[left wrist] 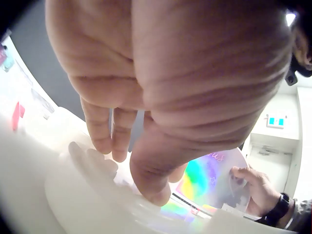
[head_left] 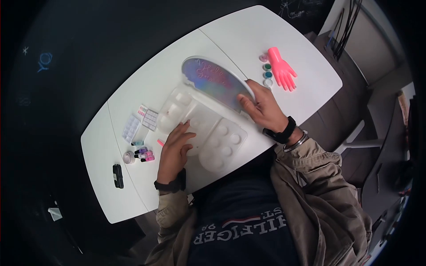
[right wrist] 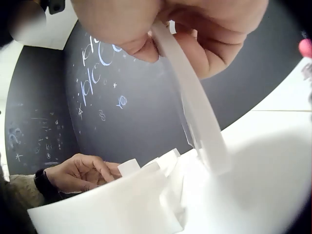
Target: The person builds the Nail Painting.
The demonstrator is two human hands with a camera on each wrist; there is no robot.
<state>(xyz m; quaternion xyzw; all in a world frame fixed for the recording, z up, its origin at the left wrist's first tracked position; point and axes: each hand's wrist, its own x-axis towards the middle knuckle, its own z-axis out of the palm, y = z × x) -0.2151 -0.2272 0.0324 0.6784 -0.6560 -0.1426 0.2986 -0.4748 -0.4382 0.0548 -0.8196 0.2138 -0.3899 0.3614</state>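
Observation:
In the head view a white moulded tray (head_left: 205, 148) with rounded wells lies near the table's front edge. A lid-like panel (head_left: 208, 80), white-rimmed with a shimmering rainbow face and pink lettering, stands tilted at its far side. My right hand (head_left: 264, 108) grips the panel's right end, thumb on the shiny face; the right wrist view shows thumb and fingers (right wrist: 197, 53) pinching its white rim (right wrist: 197, 107). My left hand (head_left: 174, 148) is over the tray's left part, fingers spread and loosely bent. In the left wrist view its fingertips (left wrist: 119, 153) hang close over the wells.
Left of the tray are nail polish bottles (head_left: 144, 154), a round jar (head_left: 128, 157), compartment trays (head_left: 131, 127) and a black case (head_left: 117, 176). A pink model hand (head_left: 281, 68) lies at the right, beside several small pots (head_left: 268, 75). The white table (head_left: 151, 66) meets a dark wall.

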